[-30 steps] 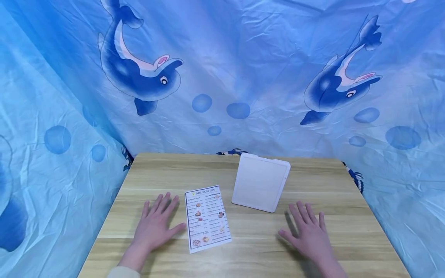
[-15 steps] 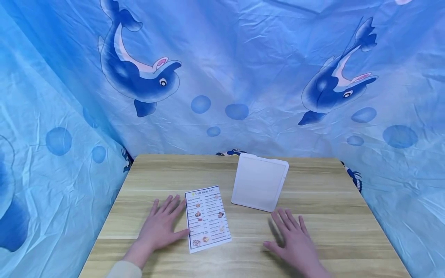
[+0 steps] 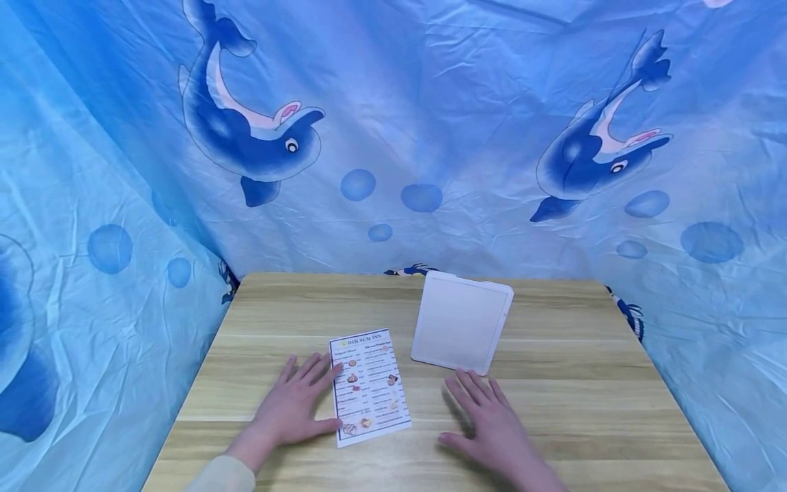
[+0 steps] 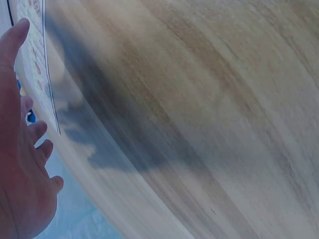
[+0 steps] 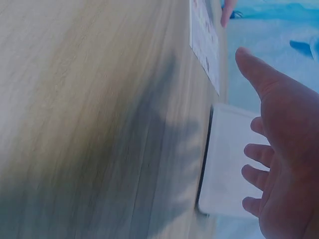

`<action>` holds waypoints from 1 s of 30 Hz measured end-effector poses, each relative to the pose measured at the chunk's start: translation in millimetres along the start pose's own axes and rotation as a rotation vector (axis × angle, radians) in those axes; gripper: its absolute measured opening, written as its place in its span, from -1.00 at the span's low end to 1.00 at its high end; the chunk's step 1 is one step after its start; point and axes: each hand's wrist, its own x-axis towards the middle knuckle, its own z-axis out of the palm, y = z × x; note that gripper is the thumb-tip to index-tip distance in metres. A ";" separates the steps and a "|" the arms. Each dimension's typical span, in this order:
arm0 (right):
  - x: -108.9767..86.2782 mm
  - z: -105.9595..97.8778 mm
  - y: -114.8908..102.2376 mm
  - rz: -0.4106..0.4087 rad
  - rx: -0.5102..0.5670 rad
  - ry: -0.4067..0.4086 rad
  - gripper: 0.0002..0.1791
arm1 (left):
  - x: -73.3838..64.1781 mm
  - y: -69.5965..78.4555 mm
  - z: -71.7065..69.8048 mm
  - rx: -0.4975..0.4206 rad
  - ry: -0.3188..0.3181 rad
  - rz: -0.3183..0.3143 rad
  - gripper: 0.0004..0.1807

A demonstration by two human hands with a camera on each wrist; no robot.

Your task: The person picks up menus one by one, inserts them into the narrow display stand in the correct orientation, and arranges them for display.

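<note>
A printed menu sheet (image 3: pixel 371 389), headed "DIM SUM INN", lies flat on the wooden table. My left hand (image 3: pixel 295 406) hovers at its left edge with fingers spread; the thumb and index finger overlap the paper in the head view. In the left wrist view this hand (image 4: pixel 25 144) is held above the table, gripping nothing. Behind and right of the menu is a white rectangular panel (image 3: pixel 461 324) with a raised rim. My right hand (image 3: pixel 488 427), fingers extended, is just in front of the panel's lower edge. The right wrist view shows that hand (image 5: pixel 289 149) above the table, holding nothing.
The wooden table (image 3: pixel 572 383) has its far edge against a blue curtain (image 3: pixel 467 123) printed with dolphins and bubbles. More blue curtain (image 3: pixel 111 171) hangs along the left side, and it also hangs at the right.
Both hands have moved inward. The left hand shifted right until its fingers overlap the menu's edge, and the right hand shifted left to the front of the panel. Menu and panel stayed put.
</note>
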 end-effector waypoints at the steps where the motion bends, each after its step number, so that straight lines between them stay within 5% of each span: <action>1: 2.4 2.3 -0.9 -0.014 0.006 -0.009 0.06 | 0.1 0.4 0.5 -0.001 -0.005 0.003 0.14; 12: 29.6 28.1 -5.3 -0.153 0.096 -0.132 0.08 | 3.6 2.9 3.8 -0.009 -0.049 0.019 0.18; 30: 66.1 43.6 -7.7 -0.251 0.129 -0.286 0.05 | 5.8 5.2 3.2 -0.026 -0.075 0.032 0.18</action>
